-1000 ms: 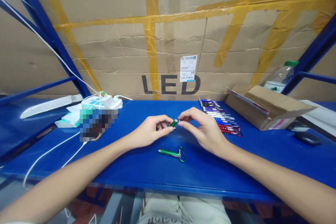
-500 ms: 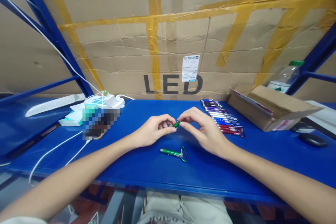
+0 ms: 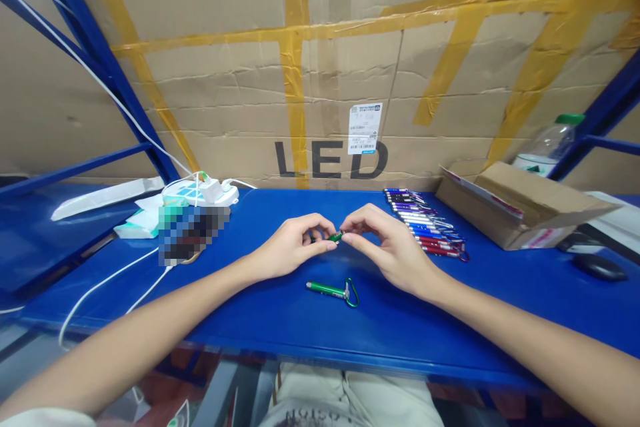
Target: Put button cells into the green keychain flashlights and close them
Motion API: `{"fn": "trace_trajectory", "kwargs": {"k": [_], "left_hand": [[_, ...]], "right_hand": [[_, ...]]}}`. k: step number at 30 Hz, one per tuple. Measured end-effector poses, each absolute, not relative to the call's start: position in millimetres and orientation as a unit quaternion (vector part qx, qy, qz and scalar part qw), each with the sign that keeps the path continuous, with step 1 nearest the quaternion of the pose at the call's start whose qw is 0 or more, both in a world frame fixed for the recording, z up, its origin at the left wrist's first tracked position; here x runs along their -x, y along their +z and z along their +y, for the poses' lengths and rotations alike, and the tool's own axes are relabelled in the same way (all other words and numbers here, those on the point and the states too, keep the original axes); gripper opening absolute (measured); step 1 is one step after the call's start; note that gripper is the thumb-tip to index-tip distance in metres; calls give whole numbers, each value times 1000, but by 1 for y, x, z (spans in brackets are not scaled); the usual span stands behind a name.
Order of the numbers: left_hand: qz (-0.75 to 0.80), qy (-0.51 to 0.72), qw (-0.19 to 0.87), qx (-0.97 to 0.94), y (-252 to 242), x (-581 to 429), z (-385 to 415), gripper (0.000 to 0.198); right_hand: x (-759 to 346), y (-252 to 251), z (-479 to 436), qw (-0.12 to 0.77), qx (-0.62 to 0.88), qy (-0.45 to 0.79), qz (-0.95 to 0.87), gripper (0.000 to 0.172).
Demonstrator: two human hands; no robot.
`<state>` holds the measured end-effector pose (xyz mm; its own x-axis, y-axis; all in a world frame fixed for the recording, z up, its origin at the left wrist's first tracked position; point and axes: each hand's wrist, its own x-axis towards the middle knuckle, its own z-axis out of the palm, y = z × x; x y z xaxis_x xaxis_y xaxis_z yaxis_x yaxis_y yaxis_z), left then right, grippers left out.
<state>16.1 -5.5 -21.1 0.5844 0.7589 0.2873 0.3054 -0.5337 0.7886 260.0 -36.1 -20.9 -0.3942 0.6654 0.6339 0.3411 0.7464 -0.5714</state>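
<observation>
My left hand (image 3: 290, 248) and my right hand (image 3: 387, 243) meet over the blue table (image 3: 280, 327), both pinching a small green cylindrical part (image 3: 334, 237) between thumb and fingertips. The part lies nearly level between the two hands. Just below them on the table lies a green keychain flashlight (image 3: 333, 291) with a green carabiner clip at its right end. A row of several keychain flashlights (image 3: 425, 223) in purple, blue, silver and red lies to the right of my right hand.
An open cardboard box (image 3: 520, 210) sits at the right, a plastic bottle (image 3: 543, 143) behind it and a dark mouse (image 3: 599, 267) near the edge. At the left are a white power strip (image 3: 203, 192), white cables and a blurred object. A big cardboard wall marked LED stands behind.
The green part has tipped from tilted to nearly level between my fingertips, and both hands have drawn slightly closer together. The flashlight on the table has not moved.
</observation>
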Motion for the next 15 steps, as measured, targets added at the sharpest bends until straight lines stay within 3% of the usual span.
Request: {"fn": "trace_trajectory", "kwargs": {"k": [15], "left_hand": [[312,316,334,-831,-20,-17,-8,22]], "right_hand": [[-260,-20,-39,443,290,99,-842,6]]}}
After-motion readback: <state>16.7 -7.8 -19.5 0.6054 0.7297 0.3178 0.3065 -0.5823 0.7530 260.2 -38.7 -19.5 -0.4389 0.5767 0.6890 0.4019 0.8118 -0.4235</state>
